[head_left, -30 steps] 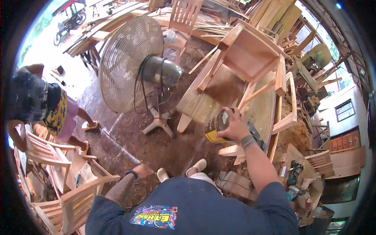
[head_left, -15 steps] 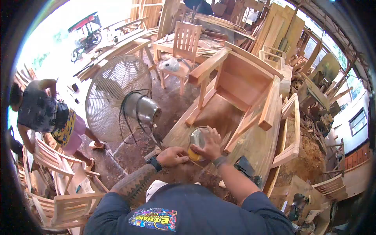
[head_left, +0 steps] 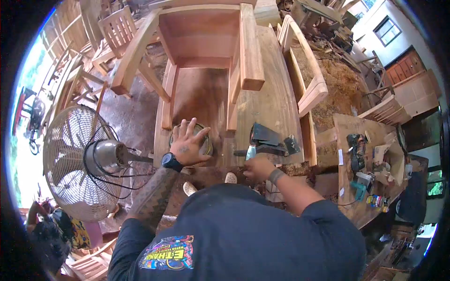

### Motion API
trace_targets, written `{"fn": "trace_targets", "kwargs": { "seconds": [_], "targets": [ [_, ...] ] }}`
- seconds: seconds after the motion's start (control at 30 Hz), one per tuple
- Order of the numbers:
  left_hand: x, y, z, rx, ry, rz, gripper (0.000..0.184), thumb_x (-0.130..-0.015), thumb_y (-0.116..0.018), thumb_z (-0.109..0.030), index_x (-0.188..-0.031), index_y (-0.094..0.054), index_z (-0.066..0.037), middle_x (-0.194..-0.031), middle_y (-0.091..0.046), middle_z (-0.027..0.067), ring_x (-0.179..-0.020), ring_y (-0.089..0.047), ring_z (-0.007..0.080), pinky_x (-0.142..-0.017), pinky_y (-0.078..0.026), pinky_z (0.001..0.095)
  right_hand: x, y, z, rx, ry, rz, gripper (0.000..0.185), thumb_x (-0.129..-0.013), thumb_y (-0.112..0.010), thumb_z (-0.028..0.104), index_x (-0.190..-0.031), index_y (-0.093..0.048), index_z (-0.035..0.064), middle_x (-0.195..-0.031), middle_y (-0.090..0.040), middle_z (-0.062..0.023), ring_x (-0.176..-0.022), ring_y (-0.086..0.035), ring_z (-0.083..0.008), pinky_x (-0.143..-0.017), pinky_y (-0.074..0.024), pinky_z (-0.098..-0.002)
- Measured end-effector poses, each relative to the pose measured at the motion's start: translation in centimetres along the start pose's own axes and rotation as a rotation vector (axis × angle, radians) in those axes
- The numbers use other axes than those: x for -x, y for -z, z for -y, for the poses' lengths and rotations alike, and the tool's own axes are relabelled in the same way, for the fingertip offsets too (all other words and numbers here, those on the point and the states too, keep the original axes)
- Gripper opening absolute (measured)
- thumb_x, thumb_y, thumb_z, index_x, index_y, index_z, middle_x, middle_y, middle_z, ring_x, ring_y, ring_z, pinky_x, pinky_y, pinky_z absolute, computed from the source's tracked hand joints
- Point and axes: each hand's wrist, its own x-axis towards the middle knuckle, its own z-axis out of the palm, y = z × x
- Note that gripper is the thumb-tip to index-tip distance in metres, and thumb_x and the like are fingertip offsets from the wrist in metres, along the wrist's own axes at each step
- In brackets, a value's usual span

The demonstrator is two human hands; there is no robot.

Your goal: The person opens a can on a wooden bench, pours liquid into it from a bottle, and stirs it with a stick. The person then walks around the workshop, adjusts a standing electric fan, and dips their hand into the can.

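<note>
My left hand (head_left: 188,146) lies with spread fingers over the top of a round can (head_left: 206,149), which stands at the near edge of the wooden tabletop (head_left: 269,103). My right hand (head_left: 259,168) is closed beside the pale handle of a tool (head_left: 251,152), its fingers partly hidden. Dark, flat scraper-like pieces (head_left: 266,134) lie just beyond the right hand on the same top. Behind the can, an unpainted wooden chair (head_left: 201,61) rests on the tabletop with its legs toward me.
A large fan (head_left: 79,161) stands at the left. Another person (head_left: 51,234) is at the lower left near slatted chairs (head_left: 93,262). A chair frame (head_left: 309,75) leans along the right edge. A side table (head_left: 347,159) holds tools and cardboard.
The view has turned right. The can now stands on the tabletop, with my left hand over it instead of my right. My right hand has moved across to the tool handle.
</note>
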Motion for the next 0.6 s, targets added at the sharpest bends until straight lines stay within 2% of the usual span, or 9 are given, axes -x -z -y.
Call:
{"fn": "trace_targets", "kwargs": {
  "seconds": [0.03, 0.2, 0.23, 0.3, 0.37, 0.4, 0.43, 0.47, 0.6],
  "targets": [
    [-0.4, -0.1, -0.3, 0.000, 0.016, 0.029, 0.102, -0.062, -0.088, -0.059, -0.151, -0.045, -0.036, -0.165, -0.026, 0.0176, -0.152, -0.016, 0.0527, -0.120, -0.016, 0.0716, 0.4, -0.8, -1.0, -0.017, -0.061, -0.079, 0.037, -0.086, -0.070, 0.036, -0.105, -0.069, 0.0047, -0.093, -0.070, -0.0223, -0.093, -0.068, -0.0414, -0.083, -0.0545, -0.0506],
    [-1.1, 2.0, -1.4, -0.040, 0.143, 0.166, 0.105, -0.058, -0.089, -0.061, -0.151, -0.046, -0.036, -0.161, -0.031, 0.0151, -0.151, -0.016, 0.0531, -0.113, -0.019, 0.0792, 1.5, -0.3, -3.7, -0.089, -0.369, -0.376, 0.039, -0.085, -0.069, 0.035, -0.112, -0.069, 0.0067, -0.100, -0.070, -0.0219, -0.101, -0.067, -0.0403, -0.087, -0.0536, -0.0514],
    [-1.3, 2.1, -1.2, -0.016, 0.168, 0.188, 0.106, -0.058, -0.089, -0.061, -0.151, -0.046, -0.036, -0.160, -0.032, 0.0147, -0.151, -0.016, 0.0530, -0.112, -0.019, 0.0805, 1.5, -0.4, -4.8, -0.066, -0.309, -0.456, 0.034, -0.086, -0.068, 0.031, -0.108, -0.068, 0.0049, -0.104, -0.069, -0.0223, -0.102, -0.067, -0.0409, -0.088, -0.0533, -0.0516],
    [-1.7, -2.5, 0.2, 0.067, 0.001, 0.003, 0.101, -0.054, -0.089, -0.060, -0.144, -0.053, -0.032, -0.149, -0.040, 0.0140, -0.141, -0.029, 0.0495, -0.104, -0.028, 0.0793, 0.8, 1.2, -5.5, -0.080, -0.511, -0.331, 0.029, -0.089, -0.067, 0.030, -0.103, -0.067, 0.0046, -0.103, -0.069, -0.0228, -0.103, -0.066, -0.0422, -0.088, -0.0532, -0.0521],
    [-1.0, -2.1, 1.7, 0.027, -0.014, -0.117, 0.097, -0.053, -0.090, -0.059, -0.139, -0.058, -0.028, -0.143, -0.045, 0.0136, -0.135, -0.038, 0.0463, -0.099, -0.035, 0.0778, 0.3, 3.2, -3.9, -0.106, -0.386, -0.371, 0.031, -0.091, -0.067, 0.033, -0.100, -0.064, 0.0040, -0.101, -0.069, -0.0240, -0.102, -0.066, -0.0440, -0.088, -0.0528, -0.0532],
    [-1.0, -1.3, 0.6, -0.016, 0.027, -0.116, 0.095, -0.052, -0.090, -0.058, -0.137, -0.060, -0.026, -0.142, -0.047, 0.0136, -0.133, -0.040, 0.0448, -0.097, -0.037, 0.0769, -1.1, 1.7, -6.3, -0.143, -0.405, -0.300, 0.034, -0.092, -0.067, 0.037, -0.102, -0.063, 0.0043, -0.096, -0.070, -0.0251, -0.096, -0.067, -0.0462, -0.084, -0.0536, -0.0551],
    [-1.0, -0.5, 0.2, -0.015, 0.058, -0.083, 0.096, -0.054, -0.089, -0.059, -0.139, -0.059, -0.026, -0.143, -0.046, 0.0140, -0.133, -0.040, 0.0449, -0.098, -0.036, 0.0779, -1.7, 2.7, -4.5, -0.059, -0.391, -0.282, 0.035, -0.092, -0.068, 0.037, -0.104, -0.062, 0.0052, -0.092, -0.071, -0.0253, -0.089, -0.068, -0.0474, -0.078, -0.0544, -0.0565],
    [-1.1, 0.0, -0.3, 0.000, 0.086, -0.044, 0.097, -0.055, -0.088, -0.061, -0.140, -0.058, -0.026, -0.143, -0.046, 0.0144, -0.133, -0.040, 0.0450, -0.099, -0.035, 0.0789, -2.5, 1.7, -4.6, -0.004, -0.335, -0.360, 0.035, -0.091, -0.069, 0.038, -0.106, -0.062, 0.0067, -0.090, -0.072, -0.0245, -0.085, -0.069, -0.0472, -0.076, -0.0548, -0.0571],
    [-1.8, 0.7, -1.0, 0.035, 0.198, 0.047, 0.103, -0.060, -0.085, -0.065, -0.149, -0.050, -0.026, -0.150, -0.042, 0.0143, -0.134, -0.039, 0.0453, -0.103, -0.031, 0.0805, -5.7, -0.1, -5.1, 0.032, -0.387, -0.306, 0.043, -0.089, -0.071, 0.040, -0.114, -0.058, 0.0070, -0.097, -0.073, -0.0237, -0.094, -0.070, -0.0447, -0.083, -0.0547, -0.0545]
  ]
}}
